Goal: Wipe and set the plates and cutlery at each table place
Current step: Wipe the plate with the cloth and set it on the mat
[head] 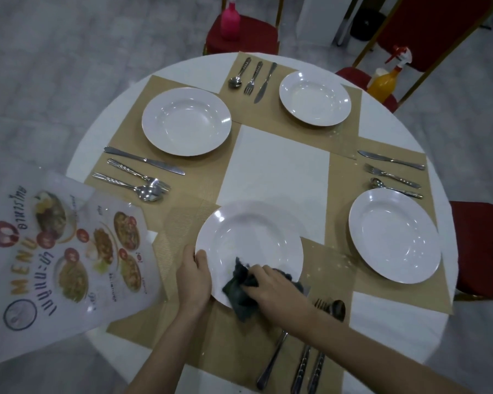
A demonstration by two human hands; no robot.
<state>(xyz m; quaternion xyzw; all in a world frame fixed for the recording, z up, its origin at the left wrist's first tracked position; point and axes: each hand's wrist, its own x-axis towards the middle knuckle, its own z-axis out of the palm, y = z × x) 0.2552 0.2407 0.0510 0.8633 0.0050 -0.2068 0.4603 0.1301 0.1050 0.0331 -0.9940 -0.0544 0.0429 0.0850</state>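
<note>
On the round white table [271, 172], the near white plate [251, 237] is tilted up off its tan placemat [182, 231]. My left hand [194, 275] grips the plate's left rim, thumb on top. A dark grey cloth [239, 294] is bunched on the plate's near rim, and my right hand [271, 285] grips it. The near knife, fork and spoon [305, 351] lie to the right, partly under my right forearm. White plates stand at the left [186, 121], far [314, 98] and right [394, 235] places, each with cutlery beside it.
A laminated menu [66, 257] hangs over the table's left edge. Red chairs ring the table; one at the back holds a pink bottle [230, 19], another an orange spray bottle [387, 78]. A red seat [481, 245] is at the right. Crumbs speckle the right placemat.
</note>
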